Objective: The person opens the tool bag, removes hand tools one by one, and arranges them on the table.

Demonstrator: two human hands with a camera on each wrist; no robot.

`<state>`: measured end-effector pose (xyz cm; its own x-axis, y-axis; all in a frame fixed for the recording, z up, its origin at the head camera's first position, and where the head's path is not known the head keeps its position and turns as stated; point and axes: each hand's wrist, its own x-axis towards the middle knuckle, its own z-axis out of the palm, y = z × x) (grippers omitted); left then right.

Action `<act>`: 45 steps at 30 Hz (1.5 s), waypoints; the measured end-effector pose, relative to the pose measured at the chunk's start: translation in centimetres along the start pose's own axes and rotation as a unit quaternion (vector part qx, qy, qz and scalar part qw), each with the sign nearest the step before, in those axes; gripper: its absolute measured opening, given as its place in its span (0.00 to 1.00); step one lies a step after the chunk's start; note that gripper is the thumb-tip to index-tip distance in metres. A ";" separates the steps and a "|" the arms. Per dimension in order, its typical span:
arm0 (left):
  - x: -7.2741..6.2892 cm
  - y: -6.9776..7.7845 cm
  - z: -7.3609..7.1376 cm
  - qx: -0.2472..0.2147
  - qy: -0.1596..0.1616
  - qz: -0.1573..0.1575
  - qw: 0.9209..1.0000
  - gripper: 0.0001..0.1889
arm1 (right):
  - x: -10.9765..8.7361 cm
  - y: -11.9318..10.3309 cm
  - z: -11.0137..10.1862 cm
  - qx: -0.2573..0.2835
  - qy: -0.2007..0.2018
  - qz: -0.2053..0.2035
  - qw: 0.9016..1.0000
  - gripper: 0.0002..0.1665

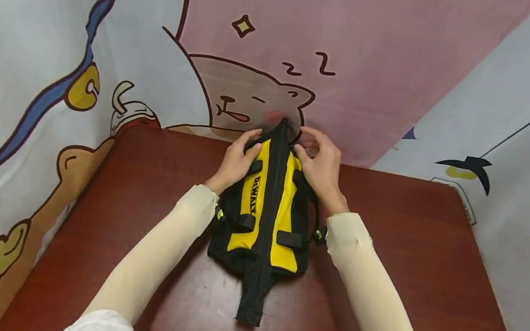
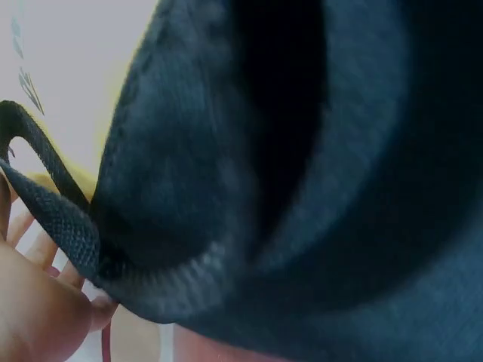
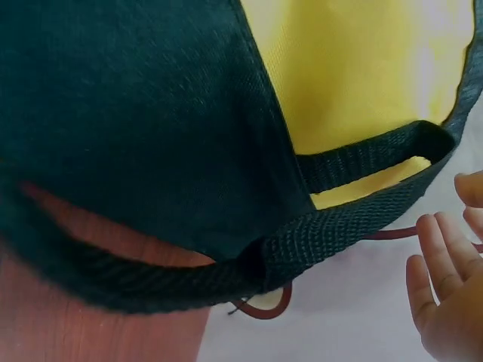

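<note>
A black and yellow DEWALT tool bag [image 1: 286,208] lies lengthwise on the table, a black zip strip [image 1: 272,190] running down its middle. The strip's near end hangs out past the bag toward the person. My left hand [image 1: 238,161] is at the far left side of the bag, fingers loosely bent along its edge. On the far right side, my right hand [image 1: 323,167] has its fingers spread lightly beside the pointed far end. The right wrist view shows relaxed fingers next to a black webbing handle [image 3: 332,237]. In the left wrist view, fingers show behind a strap [image 2: 68,230].
The reddish-brown table [image 1: 395,271] extends to both sides of the bag. A cartoon-printed cloth [image 1: 369,59] hangs right behind the table's far edge, and more printed cloth stands at the left and right.
</note>
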<state>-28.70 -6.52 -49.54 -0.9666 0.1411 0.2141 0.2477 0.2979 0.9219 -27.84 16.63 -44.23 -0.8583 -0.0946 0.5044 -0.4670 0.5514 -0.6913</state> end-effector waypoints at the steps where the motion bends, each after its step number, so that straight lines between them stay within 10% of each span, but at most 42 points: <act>1: -0.1 -0.1 0.1 -0.008 0.003 -0.005 1.000 0.27 | 0.1 0.3 0.2 0.006 -0.004 0.006 1.000 0.25; 17: 0.0 -1.1 2.5 -0.096 0.074 -0.017 0.992 0.21 | 2.0 2.8 2.3 0.038 -0.020 0.058 0.997 0.27; 45: 0.8 -0.7 2.0 -0.101 0.097 -0.026 0.990 0.20 | 4.5 1.7 3.7 0.105 0.017 0.036 0.994 0.20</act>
<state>-29.54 -4.74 -50.63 -0.9770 -0.0597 0.2047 0.1981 0.1016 0.9749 -33.30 14.06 -45.08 -0.8853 -0.0312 0.4639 -0.4412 0.3711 -0.8171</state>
